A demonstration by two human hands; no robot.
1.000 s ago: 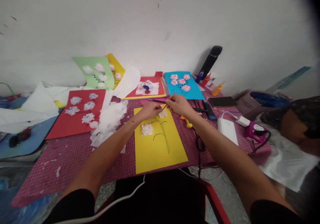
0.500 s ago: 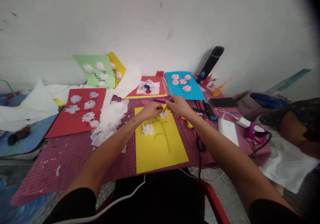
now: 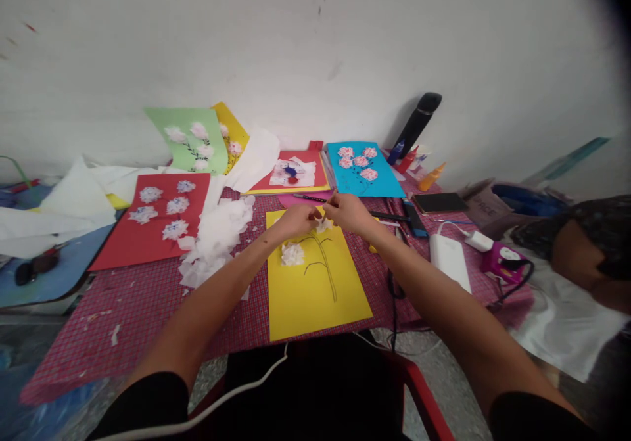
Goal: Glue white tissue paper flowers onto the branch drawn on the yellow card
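Observation:
A yellow sheet (image 3: 315, 309) lies before me with a plant stem and branches drawn in dark lines. One white crumpled-paper flower (image 3: 292, 254) is on its left part. Higher up, a smaller tuft of white paper (image 3: 324, 226) sits at the end of a branch. My left hand (image 3: 302, 220) is closed in a pinch just left of that tuft; what its fingertips hold is hidden. My right hand (image 3: 349, 213) is closed around a thin brown stick, mostly covered by the fingers, its tip pointing down at the tuft.
White paper pieces (image 3: 214, 237) are heaped left of the sheet, beside a red flower card (image 3: 118, 244). Behind stand a blue card (image 3: 394, 181) and paint bottles (image 3: 432, 176). A power bank (image 3: 451, 260) and a phone (image 3: 440, 202) lie right. Another person's arm (image 3: 576, 257) is far right.
My right hand has shifted slightly left and the stick has become more upright, closer to the tuft. My left hand stays nearly in place.

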